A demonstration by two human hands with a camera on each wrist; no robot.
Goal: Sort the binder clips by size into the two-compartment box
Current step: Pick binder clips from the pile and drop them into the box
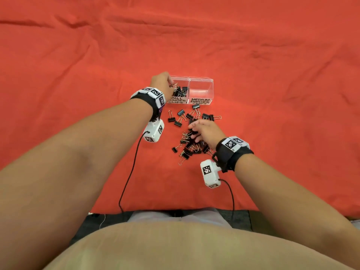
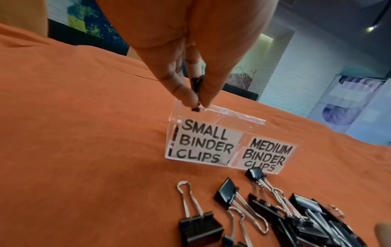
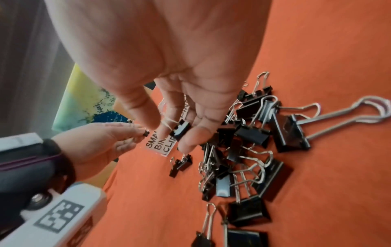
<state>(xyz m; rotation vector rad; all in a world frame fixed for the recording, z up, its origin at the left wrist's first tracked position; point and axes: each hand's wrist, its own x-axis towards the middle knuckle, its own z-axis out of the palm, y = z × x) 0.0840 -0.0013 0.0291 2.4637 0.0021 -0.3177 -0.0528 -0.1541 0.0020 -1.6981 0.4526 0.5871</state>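
A clear two-compartment box (image 1: 200, 79) (image 2: 237, 117) stands on the orange cloth. Its left half, labelled small binder clips, holds several black clips (image 1: 182, 90). The right half, labelled medium, shows none. My left hand (image 1: 171, 85) (image 2: 196, 104) pinches a small black clip (image 2: 196, 86) (image 3: 145, 133) just above the small compartment. A loose pile of black binder clips (image 1: 191, 137) (image 2: 296, 217) (image 3: 249, 137) in two sizes lies in front of the box. My right hand (image 1: 192, 131) (image 3: 169, 132) hovers over the pile, thumb and fingers pinching a small black clip (image 3: 180, 130).
The orange cloth (image 1: 272, 55) covers the whole table, with creases at the far side. Wrist camera housings (image 1: 153, 131) (image 1: 210, 173) hang under both wrists, and their black cables (image 1: 128, 176) trail back over the near table edge toward my body.
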